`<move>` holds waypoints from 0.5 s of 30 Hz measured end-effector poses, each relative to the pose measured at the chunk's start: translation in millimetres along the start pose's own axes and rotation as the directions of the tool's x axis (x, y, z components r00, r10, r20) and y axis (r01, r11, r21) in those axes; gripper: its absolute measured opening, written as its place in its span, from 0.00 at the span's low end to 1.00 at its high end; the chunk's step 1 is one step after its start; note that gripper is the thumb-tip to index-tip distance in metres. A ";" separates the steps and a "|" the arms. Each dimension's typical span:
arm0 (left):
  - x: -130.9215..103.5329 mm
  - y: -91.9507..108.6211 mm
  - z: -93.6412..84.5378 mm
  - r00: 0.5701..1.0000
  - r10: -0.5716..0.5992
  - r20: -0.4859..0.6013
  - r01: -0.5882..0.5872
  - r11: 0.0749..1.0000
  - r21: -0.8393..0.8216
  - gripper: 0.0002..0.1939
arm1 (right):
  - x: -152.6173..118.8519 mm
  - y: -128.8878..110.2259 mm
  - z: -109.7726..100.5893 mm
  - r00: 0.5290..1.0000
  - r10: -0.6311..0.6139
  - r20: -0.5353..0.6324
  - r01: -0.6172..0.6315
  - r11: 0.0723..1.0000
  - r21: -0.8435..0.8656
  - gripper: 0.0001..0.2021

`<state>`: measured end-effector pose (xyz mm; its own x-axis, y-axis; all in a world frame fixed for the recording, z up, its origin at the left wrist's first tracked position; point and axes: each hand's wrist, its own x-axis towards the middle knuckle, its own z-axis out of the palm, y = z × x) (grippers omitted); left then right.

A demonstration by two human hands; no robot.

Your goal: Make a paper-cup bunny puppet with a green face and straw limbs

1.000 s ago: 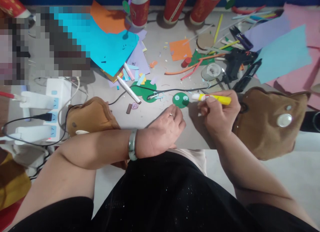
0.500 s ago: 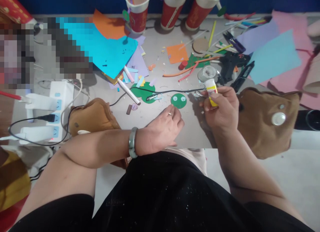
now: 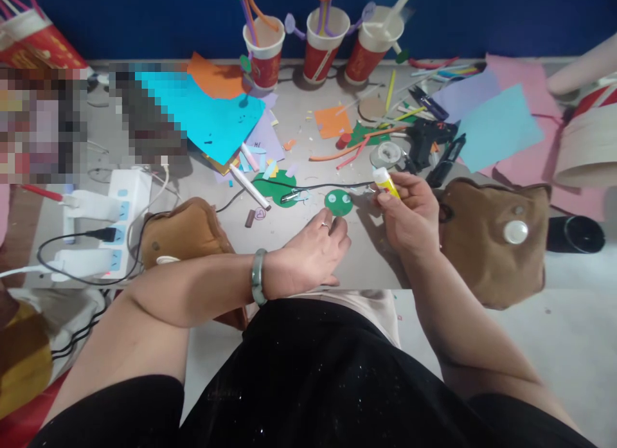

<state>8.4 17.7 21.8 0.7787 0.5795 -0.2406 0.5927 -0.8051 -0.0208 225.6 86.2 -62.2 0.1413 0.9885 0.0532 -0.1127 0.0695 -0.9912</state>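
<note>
Head view: right hand [image 3: 409, 213] grips glue stick [image 3: 385, 181]; left hand [image 3: 313, 252] loosely curled, empty, near table edge [image 3: 366, 286], beside green disc [image 3: 338, 202].

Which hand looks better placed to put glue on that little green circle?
Probably the right hand: it already grips the glue stick just beside the green circle. The left hand rests empty on the table below it.

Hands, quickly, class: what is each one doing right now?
Left hand: loosely curled, holding nothing, fingertips by the green paper disc.
Right hand: closed around the yellow glue stick.
</note>
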 end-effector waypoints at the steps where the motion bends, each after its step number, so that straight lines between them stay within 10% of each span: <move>1: 0.1 -0.3 -0.2 1.000 -0.001 -0.001 0.001 1.000 -0.001 0.44 | -1.1 0.0 -1.2 1.000 -0.005 0.013 0.005 0.999 -0.032 0.29; 15: 0.1 0.8 -0.7 0.999 -0.009 0.032 0.010 1.000 -0.011 0.49 | -25.8 -29.7 1.2 0.924 -0.100 0.370 0.326 0.713 -0.621 0.03</move>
<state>9.1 17.2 22.5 0.7662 0.5825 -0.2714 0.6025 -0.7981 -0.0119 224.1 58.8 -34.1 -0.2225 0.9556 0.1931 0.5761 0.2887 -0.7647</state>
